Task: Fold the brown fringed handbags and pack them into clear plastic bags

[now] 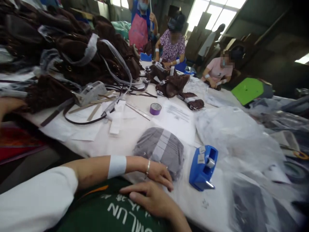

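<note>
My left hand point(160, 174) reaches in from the left, a white band on its forearm and a bracelet at the wrist. It rests against the near edge of a rounded dark grey bundle point(147, 141) in clear plastic, with a pale strip across its top. The fingers are loosely stretched out, with nothing seen in them. Just below, my right hand point(154, 198) is open in front of the green apron point(96, 212), thumb and index finger apart. A blue tape dispenser point(196, 174) stands right of the bundle.
Dark brown bags point(108, 61) are heaped at the left. A purple tape roll point(155, 109) lies by a printed sheet point(178, 119). Clear plastic bags point(236, 135) cover the right side. Another person's hand point(11, 104) shows at the left edge; several people stand or work across the table.
</note>
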A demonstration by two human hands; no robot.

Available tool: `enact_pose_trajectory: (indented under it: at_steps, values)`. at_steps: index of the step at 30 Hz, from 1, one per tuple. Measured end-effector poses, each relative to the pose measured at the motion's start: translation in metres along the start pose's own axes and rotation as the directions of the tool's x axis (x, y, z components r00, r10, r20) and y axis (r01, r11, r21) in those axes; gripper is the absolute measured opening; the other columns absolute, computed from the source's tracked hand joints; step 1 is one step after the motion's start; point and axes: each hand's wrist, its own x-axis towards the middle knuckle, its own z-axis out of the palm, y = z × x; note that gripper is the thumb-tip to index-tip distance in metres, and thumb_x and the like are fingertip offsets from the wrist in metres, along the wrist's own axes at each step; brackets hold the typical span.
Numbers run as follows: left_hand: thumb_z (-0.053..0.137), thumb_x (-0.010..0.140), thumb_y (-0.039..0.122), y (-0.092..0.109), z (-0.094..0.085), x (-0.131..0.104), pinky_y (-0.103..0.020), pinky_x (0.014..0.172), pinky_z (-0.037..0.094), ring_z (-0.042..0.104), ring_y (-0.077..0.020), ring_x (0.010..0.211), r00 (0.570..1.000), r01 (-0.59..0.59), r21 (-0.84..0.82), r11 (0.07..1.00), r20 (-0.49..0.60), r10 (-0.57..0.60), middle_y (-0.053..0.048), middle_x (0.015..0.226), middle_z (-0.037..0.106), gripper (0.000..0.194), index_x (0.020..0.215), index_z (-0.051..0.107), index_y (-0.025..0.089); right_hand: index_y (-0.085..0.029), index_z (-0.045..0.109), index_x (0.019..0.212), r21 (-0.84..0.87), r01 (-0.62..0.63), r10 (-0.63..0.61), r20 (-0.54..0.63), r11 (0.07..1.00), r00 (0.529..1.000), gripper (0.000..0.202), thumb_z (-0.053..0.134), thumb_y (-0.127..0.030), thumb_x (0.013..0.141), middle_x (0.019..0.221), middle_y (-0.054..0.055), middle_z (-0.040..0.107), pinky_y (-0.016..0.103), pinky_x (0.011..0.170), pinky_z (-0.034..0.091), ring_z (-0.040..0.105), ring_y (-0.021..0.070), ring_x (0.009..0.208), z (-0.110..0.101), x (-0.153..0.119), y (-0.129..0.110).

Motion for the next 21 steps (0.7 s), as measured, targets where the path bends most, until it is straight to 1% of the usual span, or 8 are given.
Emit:
enact_pose_trajectory:
  at_steps: [2,4,5,9,12,17,19,21]
  values:
    - [0.044,0.095,0.036,-0.008,-0.017,-0.022,-0.032,0.102,0.040,0.050,-0.0218,0.121,0.997,0.013,0.208,0.978,-0.078,0.003,-0.008,0.114,0.066,0.033,0.102,0.067,0.015,-0.030,0.059,0.122,-0.041,-0.024,0.013,-0.249,0.999,0.969,0.038,0.032,-0.035,0.097,0.117,-0.002,0.066,0.036,0.098,0.045,0.060,0.0176,0.110,-0.025,-0.003,0.015]
    - [0.050,0.092,0.032,-0.014,-0.028,-0.044,-0.044,0.114,0.025,0.032,-0.0268,0.136,0.979,0.114,0.478,0.871,-0.201,-0.019,-0.012,0.135,0.052,0.036,0.123,0.057,0.014,-0.028,0.054,0.128,-0.279,-0.135,-0.039,-0.538,0.951,0.842,0.039,0.032,-0.036,0.097,0.127,0.003,0.059,0.043,0.107,0.035,0.051,0.0205,0.122,-0.036,-0.010,0.041]
    - [0.056,0.089,0.031,-0.016,-0.028,-0.056,-0.051,0.115,0.017,0.025,-0.0301,0.138,0.976,0.142,0.539,0.830,-0.218,-0.025,-0.015,0.141,0.045,0.046,0.131,0.050,0.013,-0.028,0.050,0.132,-0.413,-0.219,-0.087,-0.605,0.884,0.791,0.040,0.037,-0.037,0.096,0.134,0.004,0.054,0.047,0.109,0.030,0.045,0.0226,0.128,-0.036,-0.015,0.056]
    - [0.055,0.088,0.019,-0.031,-0.006,-0.094,-0.041,0.117,0.020,0.031,-0.0214,0.137,0.996,0.049,0.762,0.646,-0.085,0.026,-0.009,0.148,0.035,0.059,0.143,0.033,0.021,-0.035,0.030,0.143,-0.802,-0.301,-0.225,-0.466,0.516,0.856,0.056,0.051,-0.034,0.090,0.150,-0.001,0.033,0.050,0.113,0.021,0.024,0.0245,0.140,-0.021,-0.026,0.116]
    - [0.050,0.091,0.019,-0.047,0.005,-0.101,-0.034,0.116,0.021,0.034,-0.0179,0.136,0.990,0.077,0.868,0.490,-0.124,0.065,-0.005,0.149,0.032,0.058,0.144,0.029,0.025,-0.039,0.024,0.144,-0.864,-0.300,-0.263,-0.424,0.404,0.867,0.054,0.044,-0.031,0.094,0.150,-0.007,0.029,0.044,0.115,0.019,0.019,0.0195,0.141,-0.028,-0.025,0.136]
    - [0.046,0.092,0.025,-0.060,0.008,-0.089,-0.028,0.111,0.030,0.042,-0.0163,0.131,0.984,0.039,0.932,0.359,-0.098,0.148,-0.001,0.147,0.036,0.054,0.144,0.030,0.029,-0.037,0.026,0.144,-0.842,-0.257,-0.221,-0.397,0.475,0.891,0.051,0.039,-0.027,0.095,0.150,-0.007,0.029,0.042,0.116,0.017,0.016,0.0174,0.142,-0.047,-0.036,0.133]
    - [0.043,0.092,0.024,-0.065,0.011,-0.091,-0.021,0.104,0.038,0.051,-0.0127,0.123,0.983,-0.033,0.922,0.387,-0.040,0.180,0.004,0.141,0.046,0.053,0.144,0.031,0.032,-0.034,0.034,0.141,-0.774,-0.207,-0.197,-0.392,0.598,0.899,0.048,0.042,-0.028,0.094,0.147,-0.005,0.037,0.043,0.115,0.020,0.020,0.0185,0.141,-0.044,-0.049,0.126]
    - [0.041,0.092,0.026,-0.073,0.013,-0.094,-0.020,0.098,0.044,0.057,-0.0121,0.114,0.977,-0.051,0.903,0.426,-0.042,0.208,0.008,0.132,0.055,0.053,0.143,0.028,0.037,-0.031,0.049,0.132,-0.623,-0.092,-0.225,-0.411,0.777,0.884,0.039,0.047,-0.033,0.093,0.135,-0.003,0.053,0.037,0.112,0.028,0.036,0.0177,0.134,-0.043,-0.065,0.113]
